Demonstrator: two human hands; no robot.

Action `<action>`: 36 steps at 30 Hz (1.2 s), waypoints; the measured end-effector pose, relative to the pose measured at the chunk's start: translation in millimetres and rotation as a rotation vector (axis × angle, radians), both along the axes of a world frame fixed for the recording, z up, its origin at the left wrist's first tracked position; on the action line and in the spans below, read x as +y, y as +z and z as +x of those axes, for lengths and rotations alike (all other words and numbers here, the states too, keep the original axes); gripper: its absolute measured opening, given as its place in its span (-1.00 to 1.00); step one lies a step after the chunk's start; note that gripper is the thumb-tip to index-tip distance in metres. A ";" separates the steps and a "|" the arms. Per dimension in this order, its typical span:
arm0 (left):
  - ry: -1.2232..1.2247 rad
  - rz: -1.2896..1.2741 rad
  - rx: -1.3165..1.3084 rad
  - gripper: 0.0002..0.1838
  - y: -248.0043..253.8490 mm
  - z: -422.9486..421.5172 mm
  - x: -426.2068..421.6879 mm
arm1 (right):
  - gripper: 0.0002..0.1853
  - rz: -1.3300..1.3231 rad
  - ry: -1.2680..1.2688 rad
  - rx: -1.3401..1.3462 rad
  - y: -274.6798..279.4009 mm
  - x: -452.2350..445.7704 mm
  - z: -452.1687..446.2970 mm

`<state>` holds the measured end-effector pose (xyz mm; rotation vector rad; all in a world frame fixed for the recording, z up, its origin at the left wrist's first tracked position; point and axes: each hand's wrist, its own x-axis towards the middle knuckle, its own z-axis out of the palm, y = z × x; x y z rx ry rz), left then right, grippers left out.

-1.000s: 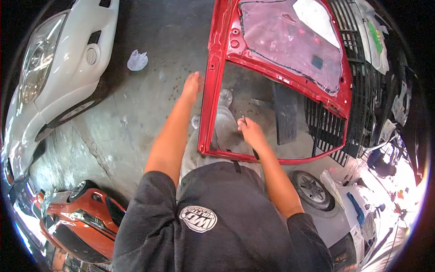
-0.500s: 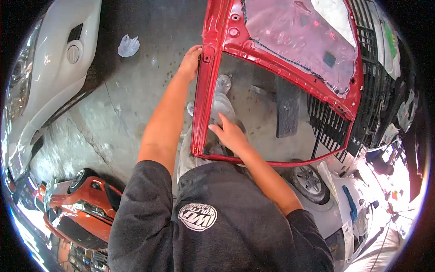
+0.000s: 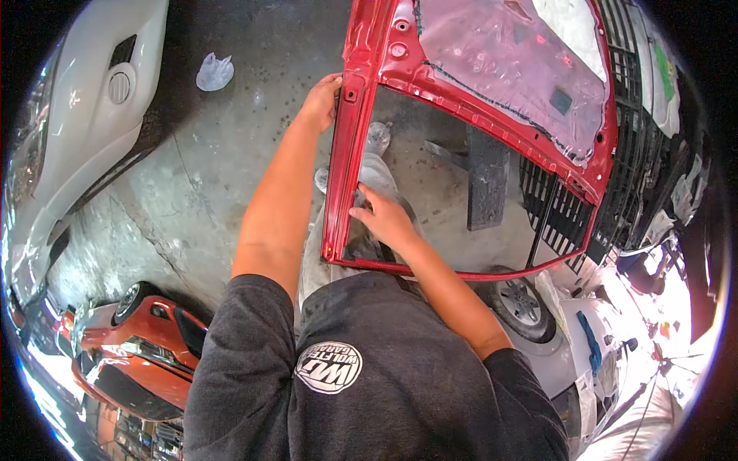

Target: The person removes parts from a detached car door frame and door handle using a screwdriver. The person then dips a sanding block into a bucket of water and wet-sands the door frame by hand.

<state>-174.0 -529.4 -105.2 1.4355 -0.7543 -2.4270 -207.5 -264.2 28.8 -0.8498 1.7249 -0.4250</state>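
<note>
A red car door (image 3: 347,161) with a bare window frame stands in front of me, its inner side showing and cloudy plastic film (image 3: 515,73) over its panel. My left hand (image 3: 321,104) is closed round the outer edge of the door's left upright, the fingertips partly hidden behind it. Inside the window opening is my right hand (image 3: 387,220), its thumb and forefinger spread and reaching the inner edge of the same upright. Its other fingers are mostly hidden.
A white car bumper (image 3: 100,115) lies at the left, with a crumpled plastic bag (image 3: 214,72) on the concrete floor nearby. An orange car (image 3: 142,346) stands lower left. Slatted black parts (image 3: 626,131) are behind the door, and a wheel (image 3: 524,307) shows at lower right.
My right hand has moved slightly left, bringing thumb and forefinger to the upright's inner edge. My left hand keeps its hold, and the view has shifted a little.
</note>
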 end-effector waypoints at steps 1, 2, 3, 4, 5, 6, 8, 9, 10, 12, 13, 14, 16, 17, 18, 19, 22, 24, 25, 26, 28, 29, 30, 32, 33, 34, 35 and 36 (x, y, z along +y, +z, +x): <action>0.008 0.006 -0.008 -0.75 2.5 -1.1 0.2 | -0.26 -0.003 0.006 0.004 0.2 -0.5 -1.3; 0.003 0.015 -0.005 -0.75 5.1 -1.2 -0.3 | -0.26 -0.007 0.012 0.008 0.3 -1.1 -2.5; -0.002 0.024 -0.001 -0.75 4.1 -0.5 -1.4 | -0.26 0.003 0.015 0.003 0.2 -1.6 -3.1; -0.007 0.034 0.002 -0.75 3.2 0.3 -2.5 | -0.27 0.012 0.018 -0.003 0.0 -2.2 -3.6; -0.011 0.041 0.009 -0.75 2.4 0.9 -3.2 | -0.27 0.022 0.020 -0.008 0.0 -2.7 -4.1; -0.016 0.049 0.016 -0.74 1.8 1.2 -4.0 | -0.27 0.028 0.026 -0.020 0.9 -4.2 -5.2; -0.016 0.058 0.018 -0.73 0.7 1.2 -4.3 | -0.28 0.039 0.034 -0.046 2.6 -6.1 -7.1; -0.014 0.060 0.012 -0.73 -1.0 0.8 -3.9 | -0.30 0.029 0.043 -0.026 3.4 -6.2 -7.1; -0.019 0.060 0.007 -0.73 -1.8 -0.3 -4.6 | -0.31 0.016 0.046 -0.006 4.4 -7.2 -6.7; -0.018 0.063 0.063 -0.71 -2.6 3.8 -5.3 | -0.34 -0.022 0.072 0.062 9.0 -7.5 -5.5; -0.036 0.070 0.104 -0.70 -4.0 2.9 -4.9 | -0.36 -0.042 0.089 0.118 12.9 -7.5 -4.5; -0.069 0.063 0.115 -0.68 -6.5 6.2 -6.0 | -0.38 -0.053 0.097 0.183 18.4 -6.5 -6.2; -0.115 0.037 -0.120 -0.59 19.2 4.5 1.1 | -0.37 0.002 0.079 0.107 65.3 -14.7 -21.2; -0.094 0.031 -0.184 -0.52 15.0 13.7 7.1 | -0.36 0.027 0.062 0.073 85.7 -12.3 -26.3; -0.072 0.064 -0.161 -0.45 5.1 24.7 14.6 | -0.39 -0.044 0.017 0.095 89.4 0.5 -23.3; -0.126 0.051 -0.165 -0.41 -15.8 40.1 17.6 | -0.42 -0.121 -0.015 0.123 88.5 15.8 -18.0; -0.372 -0.142 -0.100 -0.51 -59.7 103.3 38.1 | -0.49 -0.052 -0.470 -0.273 150.7 51.3 -27.5; -0.676 -0.449 -0.387 -0.54 -16.2 138.6 71.2 | -0.53 -0.064 -0.842 -0.610 178.9 89.5 -17.0; -0.659 -0.424 -0.303 -0.50 -48.7 176.1 80.3 | -0.53 -0.085 -0.961 -0.649 182.6 111.5 -7.1; -0.728 -0.438 -0.236 -0.42 -57.0 218.0 87.4 | -0.54 -0.107 -1.079 -0.694 186.4 132.7 3.0; -0.882 -0.397 -0.452 -0.40 -49.4 265.7 114.1 | -0.54 -0.187 -1.285 -0.755 189.2 173.4 24.0; -0.895 -0.220 -0.447 -0.46 -56.2 298.5 119.8 | -0.53 -0.238 -1.372 -0.772 188.6 193.0 38.3; -1.119 -0.269 -0.556 -0.52 -36.9 310.3 134.3 | -0.51 -0.291 -1.457 -0.791 192.5 207.8 51.8; -1.638 -0.656 -0.493 -0.57 -42.6 353.5 148.6 | -0.44 -0.367 -1.476 -0.737 210.6 228.5 77.9; -1.741 -0.610 -0.544 -0.55 -26.9 361.7 158.5 | -0.39 -0.402 -1.485 -0.708 217.9 235.5 88.2; -1.768 -0.573 -0.559 -0.54 -14.3 362.2 169.0 | -0.32 -0.397 -1.492 -0.723 223.6 241.5 95.7; -1.809 -0.557 -0.556 -0.52 -5.4 358.9 179.6 | -0.32 -0.385 -1.469 -0.707 221.0 251.8 100.8; -1.801 -0.547 -0.550 -0.51 2.6 352.1 188.7 | -0.32 -0.374 -1.446 -0.690 210.2 264.8 104.7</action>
